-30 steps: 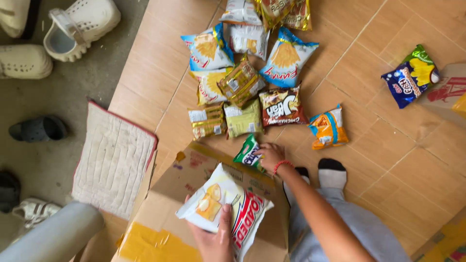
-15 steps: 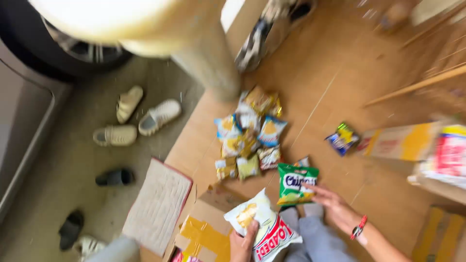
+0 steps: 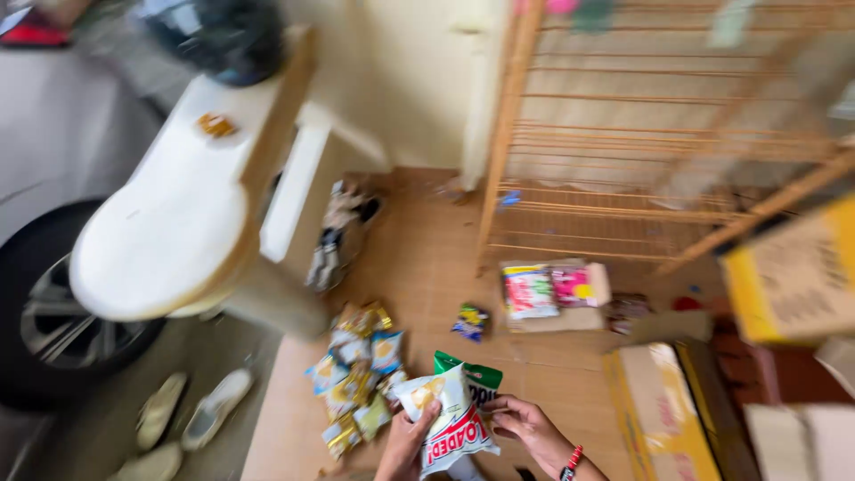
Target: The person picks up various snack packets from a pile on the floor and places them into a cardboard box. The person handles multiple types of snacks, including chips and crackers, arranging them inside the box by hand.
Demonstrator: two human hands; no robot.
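Packets sit fanned in both hands at the bottom of view: a white and red packet [image 3: 454, 426] in front, a green packet [image 3: 470, 378] tucked behind it. Left hand [image 3: 405, 441] is clamped on the white one's left edge; right hand [image 3: 527, 425] pinches the right side, fingers closed on both. It looks like a gathering step, snacks being picked up and stacked. Just left, a snack pile [image 3: 356, 374] lies on the floor [image 3: 427, 267]; one stray packet [image 3: 470, 321] sits apart. Cardboard boxes [image 3: 659, 410] stand right, a wooden rack [image 3: 659, 134] behind. Any further pick-up means freeing a hand first.
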